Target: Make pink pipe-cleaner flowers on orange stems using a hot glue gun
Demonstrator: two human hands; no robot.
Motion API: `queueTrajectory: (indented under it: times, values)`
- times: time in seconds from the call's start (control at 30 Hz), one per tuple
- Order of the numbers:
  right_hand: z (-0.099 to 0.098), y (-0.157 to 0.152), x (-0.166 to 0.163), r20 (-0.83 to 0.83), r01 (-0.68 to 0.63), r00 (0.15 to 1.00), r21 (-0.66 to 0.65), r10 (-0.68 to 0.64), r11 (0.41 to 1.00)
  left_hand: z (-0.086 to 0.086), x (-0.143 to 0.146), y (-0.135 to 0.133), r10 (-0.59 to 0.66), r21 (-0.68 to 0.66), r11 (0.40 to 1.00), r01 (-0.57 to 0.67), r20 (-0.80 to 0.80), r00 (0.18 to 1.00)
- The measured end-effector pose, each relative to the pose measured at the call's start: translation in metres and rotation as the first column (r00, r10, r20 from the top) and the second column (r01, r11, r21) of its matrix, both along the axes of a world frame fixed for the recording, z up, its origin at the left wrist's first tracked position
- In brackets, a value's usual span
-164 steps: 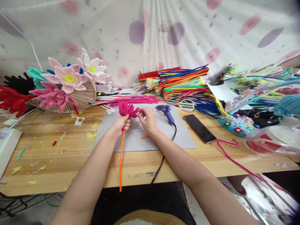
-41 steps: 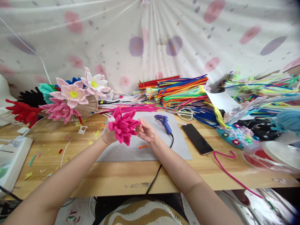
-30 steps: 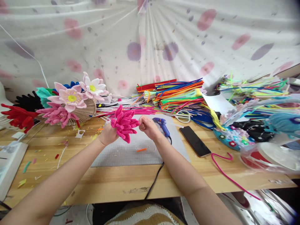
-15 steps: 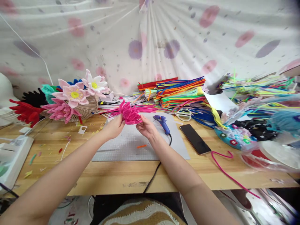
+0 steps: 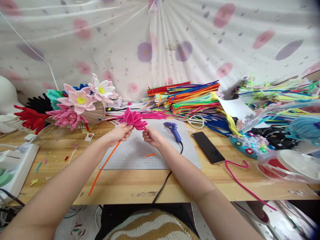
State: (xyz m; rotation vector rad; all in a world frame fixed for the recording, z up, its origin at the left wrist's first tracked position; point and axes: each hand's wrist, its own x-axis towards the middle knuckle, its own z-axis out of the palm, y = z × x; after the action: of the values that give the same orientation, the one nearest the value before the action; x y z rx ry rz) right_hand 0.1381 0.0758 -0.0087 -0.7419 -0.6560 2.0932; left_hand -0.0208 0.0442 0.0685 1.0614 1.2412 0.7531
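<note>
Grey mat [image 5: 136, 161] beneath fuzzy, orange-stemmed magenta flower [image 5: 135, 120], left [image 5: 120, 133] and right hands [image 5: 152, 136] closed on base and petals.

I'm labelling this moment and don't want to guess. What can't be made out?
Head view:
Where the orange stem meets the pink flower: hidden by the left hand.
Centre of the pink flower: hidden by its petals.
Exact contact of the right hand: too small to tell.
White rounded form: cut off by the left edge.
End of the black cord: lost beyond the table.
</note>
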Motion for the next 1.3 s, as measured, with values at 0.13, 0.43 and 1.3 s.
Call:
queueTrajectory:
  times: [0.13, 0.43, 1.3]
  values:
    - [-0.001, 0.001, 0.000, -0.146, 0.027, 0.989, -0.064, -0.036, 0.998, -0.016, 0.005, 0.002, 0.080, -0.057, 0.995, -0.076, 0.070, 0.994]
    - [-0.001, 0.000, -0.010, -0.087, 0.146, 0.983, -0.171, -0.163, 0.974, -0.034, 0.023, 0.010, 0.471, -0.260, 0.882, -0.394, 0.441, 0.764]
    - [-0.020, -0.012, -0.028, 0.187, -0.128, 0.977, 0.152, 0.099, 0.980, -0.081, 0.016, 0.015, 0.256, -0.246, 0.960, -0.134, 0.576, 0.776]
